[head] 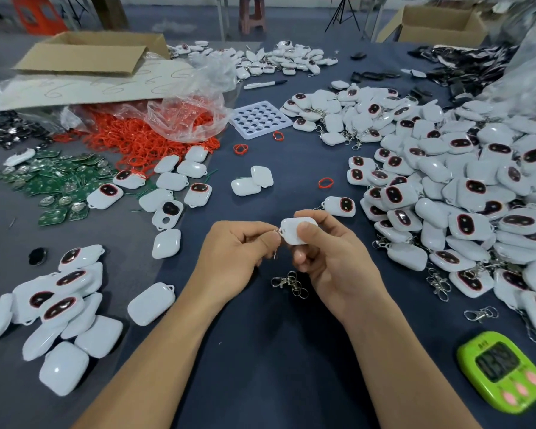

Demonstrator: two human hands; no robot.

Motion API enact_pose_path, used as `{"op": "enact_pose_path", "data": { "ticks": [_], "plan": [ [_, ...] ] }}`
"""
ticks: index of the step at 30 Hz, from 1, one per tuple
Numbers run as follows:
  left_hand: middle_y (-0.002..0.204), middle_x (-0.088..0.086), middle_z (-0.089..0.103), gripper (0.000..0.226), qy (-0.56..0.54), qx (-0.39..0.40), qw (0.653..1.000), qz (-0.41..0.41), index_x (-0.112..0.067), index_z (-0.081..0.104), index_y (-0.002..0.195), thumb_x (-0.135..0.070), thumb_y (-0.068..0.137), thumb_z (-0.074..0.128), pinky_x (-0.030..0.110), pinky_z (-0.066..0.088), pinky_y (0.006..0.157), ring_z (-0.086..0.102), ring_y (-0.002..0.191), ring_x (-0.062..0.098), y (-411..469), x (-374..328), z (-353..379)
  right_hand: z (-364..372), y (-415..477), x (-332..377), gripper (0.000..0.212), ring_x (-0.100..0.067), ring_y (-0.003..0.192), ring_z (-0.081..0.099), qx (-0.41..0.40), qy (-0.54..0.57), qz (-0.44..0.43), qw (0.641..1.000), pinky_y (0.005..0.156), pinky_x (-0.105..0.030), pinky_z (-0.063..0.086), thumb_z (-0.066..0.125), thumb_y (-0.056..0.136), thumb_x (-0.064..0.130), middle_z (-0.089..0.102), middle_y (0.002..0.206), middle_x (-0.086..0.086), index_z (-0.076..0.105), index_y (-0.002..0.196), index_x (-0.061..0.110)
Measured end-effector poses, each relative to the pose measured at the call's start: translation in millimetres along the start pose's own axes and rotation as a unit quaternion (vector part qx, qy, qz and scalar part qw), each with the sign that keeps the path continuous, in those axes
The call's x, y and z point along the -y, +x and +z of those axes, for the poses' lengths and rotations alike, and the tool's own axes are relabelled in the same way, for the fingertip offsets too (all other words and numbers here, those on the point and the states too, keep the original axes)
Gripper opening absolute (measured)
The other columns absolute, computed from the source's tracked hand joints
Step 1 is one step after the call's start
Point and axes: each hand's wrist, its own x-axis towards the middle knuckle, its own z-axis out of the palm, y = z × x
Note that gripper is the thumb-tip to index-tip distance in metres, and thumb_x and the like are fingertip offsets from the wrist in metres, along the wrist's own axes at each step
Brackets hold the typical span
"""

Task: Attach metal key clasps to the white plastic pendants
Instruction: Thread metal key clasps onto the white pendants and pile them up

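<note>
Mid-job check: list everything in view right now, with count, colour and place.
held pendant: one, white, centre, between both hands
metal clasp: one, silver, at the held pendant's left edge
loose clasps: small cluster, silver, on the cloth below the hands
pendant pile: many, white with dark red-rimmed faces, right side
left pendants: many, white, near left
rubber rings: heap, red, upper left, partly under clear plastic
circuit boards: heap, green, left
tray: one, white, round holes, upper centre
marker: one, white and black, beyond the tray
timer: one, lime green, lower right
cardboard box: one, brown, far left
left hand: grip pinching the metal clasp
right hand: grip round the held pendant
</note>
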Motion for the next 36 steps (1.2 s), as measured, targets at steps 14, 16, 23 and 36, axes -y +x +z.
{"op": "enact_pose_path", "data": {
  "ticks": [14, 16, 23, 36],
  "plan": [
    [0.065, -0.001, 0.06, 0.006, 0.06, -0.052, 0.997, 0.02, -0.04, 0.075, 0.082, -0.043, 0.083, 0.07, 0.016, 0.04, 0.056, 0.048, 0.058, 0.004, -5.4, -0.7, 13.0, 1.4, -0.7, 0.7, 0.016, -0.012, 0.051, 0.057, -0.002, 0.011, -0.03, 1.0, 0.048, -0.022, 0.047, 0.06, 0.1, 0.002, 0.076, 0.087, -0.008, 0.072, 0.107, 0.011],
    [0.067, 0.009, 0.056, 0.013, 0.033, -0.026, 0.999, 0.009, -0.039, 0.076, 0.081, -0.046, 0.083, 0.066, 0.029, 0.041, 0.058, 0.045, 0.059, 0.008, -4.3, -0.7, 14.4, 1.7, -0.3, 0.7, 0.014, -0.011, 0.049, 0.056, 0.004, 0.02, -0.018, 1.0, 0.046, -0.021, 0.045, 0.06, 0.101, 0.007, 0.076, 0.086, -0.008, 0.072, 0.107, 0.011],
    [0.061, -0.005, 0.06, 0.02, -0.037, -0.015, 0.999, 0.016, -0.022, 0.074, 0.069, -0.03, 0.085, 0.064, 0.019, 0.04, 0.06, 0.049, 0.059, 0.005, -5.1, -5.2, 11.5, 1.9, 1.7, -1.0, 0.022, -0.012, 0.04, 0.041, -0.004, -0.006, -0.008, 1.0, 0.043, -0.021, 0.031, 0.064, 0.101, 0.012, 0.061, 0.065, -0.007, 0.082, 0.092, 0.021],
    [0.062, -0.009, 0.042, 0.021, 0.376, -0.044, 0.909, 0.175, -0.016, 0.066, 0.067, -0.008, 0.086, 0.064, 0.028, 0.02, 0.063, 0.035, 0.064, 0.017, -11.6, 6.2, 10.8, 5.4, -5.7, -7.4, 0.026, -0.011, 0.048, 0.049, -0.027, -0.262, -0.15, 0.953, 0.049, -0.022, 0.043, 0.072, 0.084, 0.016, 0.066, 0.07, -0.002, 0.081, 0.103, 0.032]
  ]
}}
